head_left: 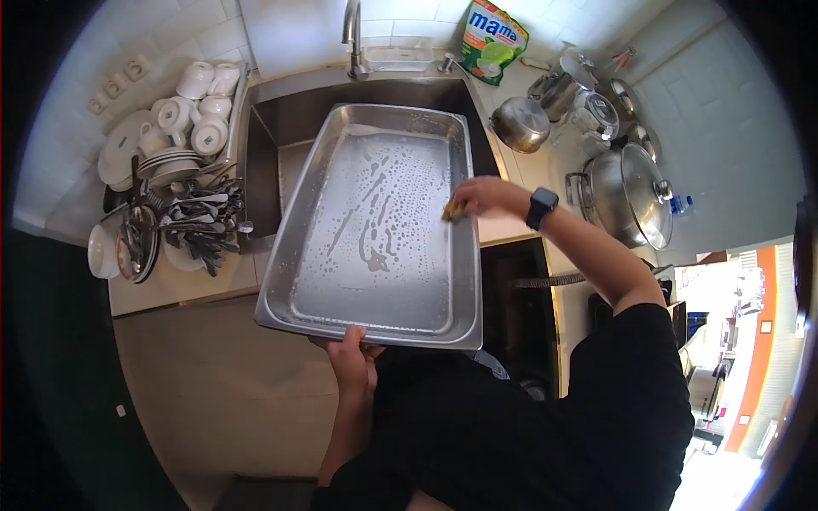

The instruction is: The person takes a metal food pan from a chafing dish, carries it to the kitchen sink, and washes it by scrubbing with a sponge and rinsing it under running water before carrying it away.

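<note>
A large rectangular steel pan (366,243) is tilted over the sink, with water drops and streaks across its inside. My left hand (349,362) grips its near rim, thumb on top and fingers underneath, partly hidden. At the pan's right wall, my right hand (487,198) is closed on a small yellowish sponge (453,209), which touches or nearly touches the inner side. A dark watch is on my right wrist. The pan's far end reaches over the steel sink (264,192).
Left of the sink stand stacked white cups and plates (170,162) and a heap of cutlery (200,221). A tap (351,43) and a green mama pouch (492,43) are at the back. Several steel pots, including a lidded pot (618,196), crowd the right counter.
</note>
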Demonstrator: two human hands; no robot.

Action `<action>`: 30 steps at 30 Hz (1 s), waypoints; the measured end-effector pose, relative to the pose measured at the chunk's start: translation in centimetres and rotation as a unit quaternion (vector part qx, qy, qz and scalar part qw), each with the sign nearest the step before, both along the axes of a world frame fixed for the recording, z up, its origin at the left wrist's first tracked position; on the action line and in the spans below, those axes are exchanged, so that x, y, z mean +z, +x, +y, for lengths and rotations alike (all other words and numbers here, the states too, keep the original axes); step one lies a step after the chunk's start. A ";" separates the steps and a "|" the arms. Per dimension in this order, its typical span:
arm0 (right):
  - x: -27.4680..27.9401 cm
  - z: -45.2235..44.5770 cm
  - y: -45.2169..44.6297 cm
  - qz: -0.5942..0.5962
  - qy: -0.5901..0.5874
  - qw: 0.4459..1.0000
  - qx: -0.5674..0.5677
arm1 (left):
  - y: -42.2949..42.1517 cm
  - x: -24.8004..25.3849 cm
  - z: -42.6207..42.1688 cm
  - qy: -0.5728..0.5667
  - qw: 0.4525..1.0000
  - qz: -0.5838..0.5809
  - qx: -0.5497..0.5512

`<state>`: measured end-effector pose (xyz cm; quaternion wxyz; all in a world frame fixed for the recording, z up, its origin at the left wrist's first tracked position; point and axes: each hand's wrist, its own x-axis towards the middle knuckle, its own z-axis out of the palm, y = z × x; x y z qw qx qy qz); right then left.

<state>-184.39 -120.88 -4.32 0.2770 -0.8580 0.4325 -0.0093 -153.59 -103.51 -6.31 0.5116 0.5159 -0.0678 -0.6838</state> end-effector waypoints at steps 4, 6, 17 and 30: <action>-5.4 -8.1 -3.8 0.133 -0.096 0.987 0.000 | 0.4 0.9 -0.9 0.012 1.000 -0.012 0.026; -6.9 -11.5 -4.4 0.224 -0.108 0.968 -0.022 | 1.2 1.0 -1.6 -0.004 0.999 -0.028 0.027; -4.7 -17.8 -0.8 -0.189 0.093 0.968 -0.134 | 5.5 0.1 -5.2 -0.074 0.991 -0.098 0.060; -9.8 -36.4 -0.4 -0.425 -0.129 0.647 -0.620 | 4.5 0.6 -6.2 -0.058 0.981 -0.146 0.113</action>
